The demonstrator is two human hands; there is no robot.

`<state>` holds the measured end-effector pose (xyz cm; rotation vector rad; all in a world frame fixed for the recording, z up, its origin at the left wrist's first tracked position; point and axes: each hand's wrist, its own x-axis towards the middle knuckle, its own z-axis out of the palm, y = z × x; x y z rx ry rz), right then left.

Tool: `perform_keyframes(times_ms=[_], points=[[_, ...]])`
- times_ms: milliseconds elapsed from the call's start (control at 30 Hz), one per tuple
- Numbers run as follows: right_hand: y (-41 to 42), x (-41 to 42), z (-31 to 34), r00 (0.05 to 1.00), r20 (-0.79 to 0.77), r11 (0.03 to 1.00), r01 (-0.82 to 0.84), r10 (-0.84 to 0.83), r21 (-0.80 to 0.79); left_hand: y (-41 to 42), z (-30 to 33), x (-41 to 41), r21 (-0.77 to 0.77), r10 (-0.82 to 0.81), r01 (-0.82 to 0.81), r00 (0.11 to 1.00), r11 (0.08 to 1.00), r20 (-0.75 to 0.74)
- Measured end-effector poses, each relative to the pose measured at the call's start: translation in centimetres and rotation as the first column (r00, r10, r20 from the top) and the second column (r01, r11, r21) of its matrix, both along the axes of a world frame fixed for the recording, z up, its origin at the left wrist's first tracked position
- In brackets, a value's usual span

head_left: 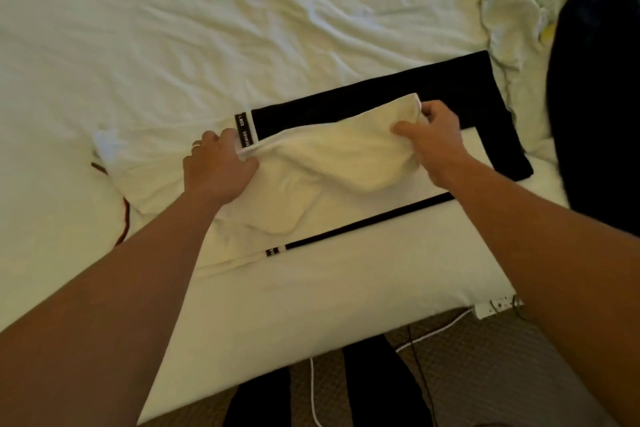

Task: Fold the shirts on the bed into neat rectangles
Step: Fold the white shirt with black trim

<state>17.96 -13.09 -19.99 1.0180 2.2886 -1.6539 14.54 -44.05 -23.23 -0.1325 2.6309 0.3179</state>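
Now my left hand [220, 163] and right hand [427, 140] each pinch an end of the cream shirt [332, 163], lifting its folded edge over the black sleeve [398, 99] near the bed [173, 45] edge, apparently to square the rectangle.

Two hands, the left hand [218, 166] and the right hand [431, 146], work on one cream and black shirt [329, 156]. One crumpled pale garment [512, 21] lies far right, one dark mass [595, 97] beside it. One power strip [495, 309] lies near right, one white cable [313, 392] on the floor.
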Motion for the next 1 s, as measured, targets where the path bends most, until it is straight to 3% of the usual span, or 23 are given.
perform_keyframes(times_ms=[100, 233, 333, 567, 767, 1000], points=[[4.4, -1.6, -1.4, 0.997, 0.050, 0.996, 0.060, -0.063, 0.058, 1.5, -0.3, -0.8, -0.028, 0.059, -0.059, 0.998, 0.998, -0.005], [7.2, -3.1, -2.6, 0.995, 0.100, 0.991, -0.032, 0.019, 0.132, 3.5, -0.3, -1.7, -0.002, 0.156, -0.156, 0.988, 0.988, -0.023], [8.4, -4.1, -2.8, 0.996, 0.084, 0.987, -0.038, 0.025, 0.157, 4.8, 0.3, -2.7, 0.054, 0.209, -0.204, 0.971, 0.977, -0.117], [11.2, -6.8, -3.7, 0.992, 0.120, 0.976, -0.069, 0.044, 0.208, 7.4, -0.7, -4.0, -0.055, -0.002, -0.019, 0.936, 0.998, -0.352], [13.2, -7.5, -4.2, 0.960, 0.188, 0.908, -0.262, 0.209, 0.327, 8.5, -3.5, 1.1, -0.123, -0.214, 0.188, 0.943, 0.974, -0.254], [14.6, -7.5, -4.6, 0.938, 0.207, 0.858, -0.339, 0.278, 0.386, 8.4, -5.4, 3.0, -0.159, -0.253, 0.227, 0.953, 0.961, -0.169]])
